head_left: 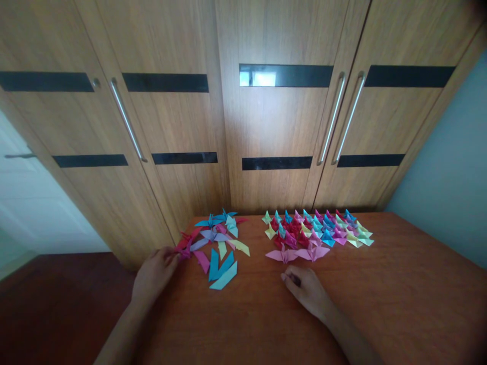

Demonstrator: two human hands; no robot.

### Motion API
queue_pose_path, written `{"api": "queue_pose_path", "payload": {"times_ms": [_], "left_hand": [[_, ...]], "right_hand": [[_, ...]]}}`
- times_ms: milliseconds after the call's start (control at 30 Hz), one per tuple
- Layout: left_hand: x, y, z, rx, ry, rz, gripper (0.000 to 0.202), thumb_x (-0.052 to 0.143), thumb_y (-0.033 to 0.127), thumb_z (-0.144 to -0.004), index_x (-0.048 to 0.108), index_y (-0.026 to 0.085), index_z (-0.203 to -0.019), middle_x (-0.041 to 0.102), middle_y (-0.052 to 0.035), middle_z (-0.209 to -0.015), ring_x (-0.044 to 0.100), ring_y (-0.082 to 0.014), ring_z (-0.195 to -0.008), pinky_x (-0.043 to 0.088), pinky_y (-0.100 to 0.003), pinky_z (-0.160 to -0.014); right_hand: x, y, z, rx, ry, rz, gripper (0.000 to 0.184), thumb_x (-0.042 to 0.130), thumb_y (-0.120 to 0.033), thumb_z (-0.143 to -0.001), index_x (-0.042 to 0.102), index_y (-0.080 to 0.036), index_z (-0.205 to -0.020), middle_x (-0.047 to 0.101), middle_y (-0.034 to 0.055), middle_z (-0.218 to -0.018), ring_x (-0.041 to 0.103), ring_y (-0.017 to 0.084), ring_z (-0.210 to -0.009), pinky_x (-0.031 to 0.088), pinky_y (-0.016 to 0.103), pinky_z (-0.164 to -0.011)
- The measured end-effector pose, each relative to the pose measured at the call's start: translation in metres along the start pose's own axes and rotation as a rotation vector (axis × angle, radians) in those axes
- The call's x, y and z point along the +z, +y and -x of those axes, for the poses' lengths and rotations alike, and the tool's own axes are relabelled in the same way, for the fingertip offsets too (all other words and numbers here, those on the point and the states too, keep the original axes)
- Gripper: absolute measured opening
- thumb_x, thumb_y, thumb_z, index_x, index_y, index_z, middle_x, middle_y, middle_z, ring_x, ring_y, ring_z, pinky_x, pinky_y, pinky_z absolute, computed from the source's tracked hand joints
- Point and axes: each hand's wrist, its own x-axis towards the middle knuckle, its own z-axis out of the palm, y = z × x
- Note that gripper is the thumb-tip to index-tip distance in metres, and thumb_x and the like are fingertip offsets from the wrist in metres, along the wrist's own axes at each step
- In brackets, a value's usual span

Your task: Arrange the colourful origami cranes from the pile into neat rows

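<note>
At the left end of a loose pile, my left hand (155, 274) has its fingertips closed on the edge of a magenta paper crane (185, 251). Around it lie several flat or half-opened cranes, among them a lilac crane (213, 236), a red crane (190, 235) and a blue crane (210, 221). My right hand (306, 291) rests on the table with its fingers curled in, and nothing shows in them. Just beyond it, two pink cranes (284, 254) stand side by side with wings spread. Behind these, several small folded cranes (304, 228) stand in close rows.
The reddish-brown wooden table (243, 324) has a wooden wardrobe (274, 121) with metal handles right behind it. Blue and pale aqua folded strips (224, 276) lie at the near side of the loose pile. A white door (34, 203) is at the left, a pale wall (449, 177) at the right.
</note>
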Motion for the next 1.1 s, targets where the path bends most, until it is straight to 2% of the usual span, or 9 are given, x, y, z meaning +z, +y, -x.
{"api": "queue_pose_path", "payload": {"times_ms": [100,167,300,467,567,700,833,967,1100], "left_hand": [[0.005,0.000,0.002,0.022,-0.124,-0.013,0.039,0.039,0.047,-0.085,0.063,0.019,-0.098,0.068,-0.0086,-0.097,0.064,-0.0261,-0.089,0.046,-0.031,-0.073],[0.006,0.002,0.003,0.023,-0.127,-0.046,0.037,0.038,0.043,-0.086,0.063,0.019,-0.100,0.069,-0.0087,-0.098,0.064,-0.0264,-0.090,0.046,-0.031,-0.075],[-0.003,0.004,0.009,0.038,-0.017,-0.079,0.032,0.039,0.033,-0.084,0.064,0.018,-0.098,0.070,-0.0088,-0.094,0.065,-0.0255,-0.085,0.047,-0.030,-0.072],[-0.007,0.011,0.020,0.185,0.168,0.104,0.023,0.046,0.030,-0.082,0.064,0.020,-0.093,0.070,-0.0052,-0.092,0.065,-0.0208,-0.079,0.050,-0.028,-0.072],[-0.003,0.032,0.025,0.350,0.225,0.232,0.020,0.049,0.030,-0.083,0.063,0.020,-0.093,0.069,-0.0046,-0.094,0.064,-0.0185,-0.081,0.051,-0.027,-0.075],[0.004,0.083,0.034,0.579,0.244,0.327,0.016,0.051,0.022,-0.084,0.065,0.019,-0.092,0.067,-0.0063,-0.093,0.062,-0.0185,-0.088,0.050,-0.028,-0.079],[0.013,0.132,0.043,0.779,0.137,0.342,0.022,0.048,0.011,-0.083,0.065,0.021,-0.095,0.064,-0.0057,-0.092,0.059,-0.0170,-0.087,0.048,-0.028,-0.077],[0.026,0.158,0.047,0.882,0.076,0.308,0.025,0.047,0.009,-0.083,0.066,0.022,-0.093,0.063,-0.0060,-0.090,0.056,-0.0176,-0.084,0.046,-0.029,-0.073],[0.042,0.162,0.051,0.859,0.035,0.394,0.026,0.048,0.007,-0.082,0.066,0.023,-0.092,0.061,-0.0053,-0.091,0.055,-0.0175,-0.085,0.045,-0.030,-0.074]], "right_hand": [[0.001,0.001,0.000,-0.002,0.002,0.001,0.030,0.044,-0.035,-0.086,0.050,-0.019,-0.062,0.048,-0.0053,-0.052,0.044,0.010,-0.049,0.029,0.022,-0.050],[0.001,0.001,-0.001,0.003,-0.002,-0.004,0.030,0.044,-0.036,-0.086,0.050,-0.019,-0.061,0.048,-0.0050,-0.053,0.044,0.010,-0.049,0.029,0.022,-0.050],[0.001,0.002,-0.001,0.022,-0.019,-0.029,0.030,0.046,-0.035,-0.085,0.048,-0.019,-0.061,0.047,-0.0047,-0.053,0.043,0.010,-0.050,0.027,0.022,-0.050],[0.003,0.001,-0.002,0.046,-0.011,-0.171,0.032,0.048,-0.039,-0.084,0.048,-0.019,-0.059,0.044,-0.0045,-0.052,0.041,0.010,-0.050,0.028,0.023,-0.050],[0.007,-0.008,-0.002,0.107,-0.047,-0.437,0.032,0.048,-0.045,-0.084,0.052,-0.019,-0.065,0.046,-0.0044,-0.052,0.043,0.010,-0.049,0.030,0.022,-0.048],[0.013,-0.031,-0.007,0.209,-0.098,-0.854,0.035,0.048,-0.053,-0.082,0.057,-0.019,-0.085,0.055,-0.0020,-0.060,0.049,0.010,-0.049,0.030,0.020,-0.043],[0.017,-0.046,-0.019,0.275,-0.091,-1.160,0.050,0.040,-0.063,-0.082,0.055,-0.020,-0.103,0.062,0.0019,-0.072,0.054,0.012,-0.054,0.033,0.019,-0.043],[0.018,-0.045,-0.025,0.343,-0.014,-1.200,0.050,0.045,-0.063,-0.079,0.058,-0.018,-0.098,0.062,0.0014,-0.067,0.055,0.012,-0.053,0.034,0.018,-0.042],[0.021,-0.039,-0.021,0.327,-0.014,-1.077,0.029,0.065,-0.043,-0.073,0.059,-0.017,-0.084,0.061,-0.0006,-0.067,0.054,0.009,-0.051,0.034,0.017,-0.042]]}}
